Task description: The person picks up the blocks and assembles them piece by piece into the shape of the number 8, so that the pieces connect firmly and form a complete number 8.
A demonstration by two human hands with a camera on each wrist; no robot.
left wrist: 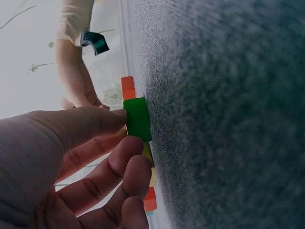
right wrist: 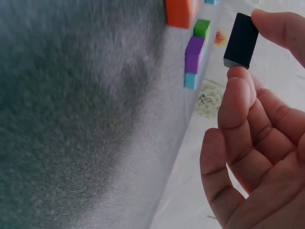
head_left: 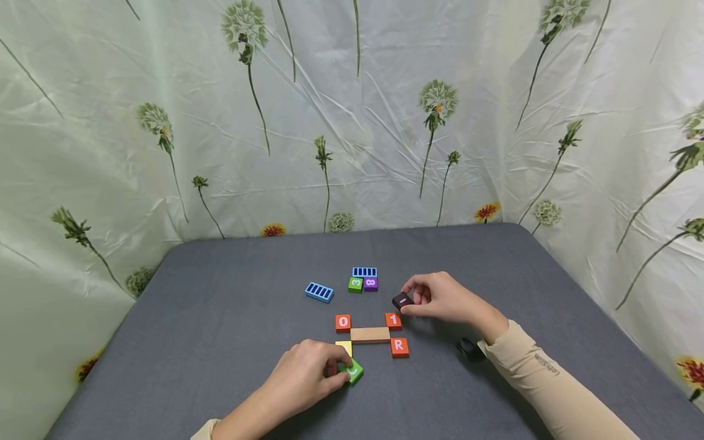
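Note:
My left hand (head_left: pixel 308 374) pinches a green letter tile (head_left: pixel 354 371) at the near side of the layout; in the left wrist view the green tile (left wrist: pixel 137 119) sits between thumb and fingers, close to the cloth. Just behind it a yellow tile (head_left: pixel 344 347) is partly covered by that hand. My right hand (head_left: pixel 442 297) holds a black tile (head_left: pixel 403 300) with a light mark, and the right wrist view shows this black tile (right wrist: pixel 241 41) between thumb and fingertip, above the table. A plain wooden block (head_left: pixel 370 335) lies between red tiles marked 0 (head_left: pixel 343 322), 1 (head_left: pixel 393 321) and R (head_left: pixel 399 347).
Farther back, a green 3 tile (head_left: pixel 355 285) and a purple 8 tile (head_left: pixel 371 284) lie against a blue slotted block (head_left: pixel 365 272). Another blue slotted block (head_left: pixel 319 292) lies to their left. A flowered curtain (head_left: pixel 374 122) hangs behind the grey table (head_left: pixel 231 287).

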